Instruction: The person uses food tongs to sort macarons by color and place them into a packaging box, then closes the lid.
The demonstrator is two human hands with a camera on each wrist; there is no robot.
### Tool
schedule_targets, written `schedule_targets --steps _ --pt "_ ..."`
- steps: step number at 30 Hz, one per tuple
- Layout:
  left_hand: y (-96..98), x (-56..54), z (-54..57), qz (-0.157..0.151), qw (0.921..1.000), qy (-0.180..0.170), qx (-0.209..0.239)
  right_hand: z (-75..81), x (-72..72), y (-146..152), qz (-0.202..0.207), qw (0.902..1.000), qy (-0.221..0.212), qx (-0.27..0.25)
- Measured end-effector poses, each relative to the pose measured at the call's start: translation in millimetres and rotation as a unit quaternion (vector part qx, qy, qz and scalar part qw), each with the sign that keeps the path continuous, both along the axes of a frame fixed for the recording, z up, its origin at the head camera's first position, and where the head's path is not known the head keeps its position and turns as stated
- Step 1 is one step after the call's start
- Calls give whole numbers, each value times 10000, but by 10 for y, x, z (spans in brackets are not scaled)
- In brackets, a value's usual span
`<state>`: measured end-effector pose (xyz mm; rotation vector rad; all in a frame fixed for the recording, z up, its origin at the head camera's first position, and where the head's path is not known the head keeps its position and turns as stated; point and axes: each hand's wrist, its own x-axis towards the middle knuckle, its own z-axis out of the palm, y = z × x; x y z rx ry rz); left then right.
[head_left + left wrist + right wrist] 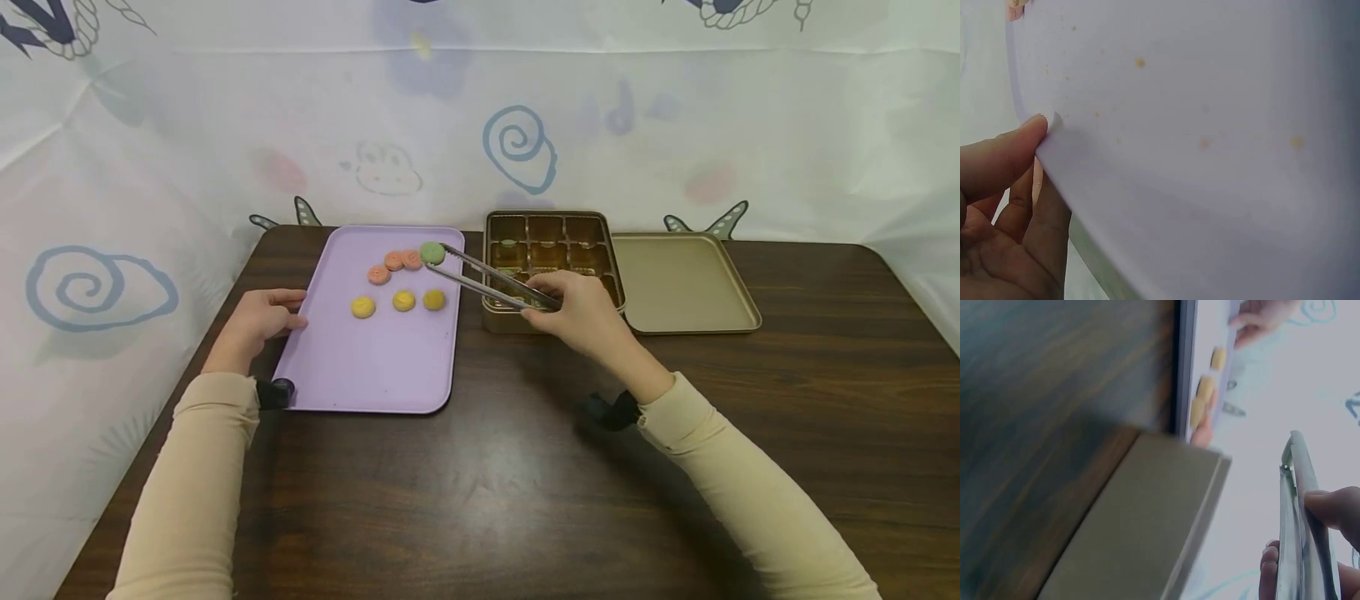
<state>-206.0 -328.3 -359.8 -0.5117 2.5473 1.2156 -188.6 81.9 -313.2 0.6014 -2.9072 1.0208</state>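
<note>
Table point(480, 500) bears tray point(367, 367); left hand point(258, 321) pinches its edge, probably for steadiness. Box point(504, 322) stands just beside, likely for short carrying. Right hand point(581, 312) grips tongs point(491, 272), tips clamped on 1 green cookie point(432, 253) at tray's far right corner; whether lifted, cannot tell.

Right arm point(750, 487) forward, fingers point(553, 282) curled

Head: high, facing forward-down; left wrist: close on tray point(375, 367); right wrist: rolled sideways; all share tray.
</note>
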Motion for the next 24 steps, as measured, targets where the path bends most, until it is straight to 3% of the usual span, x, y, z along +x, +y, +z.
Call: schedule_targets --steps 11,24 --pt "0 -6 -7 73 10000 -41 51 -88 64 563 -315 9989 -222 247" --pt "-5 -4 -10 63 9999 -21 96 -113 146 814 -199 9975 -443 505"
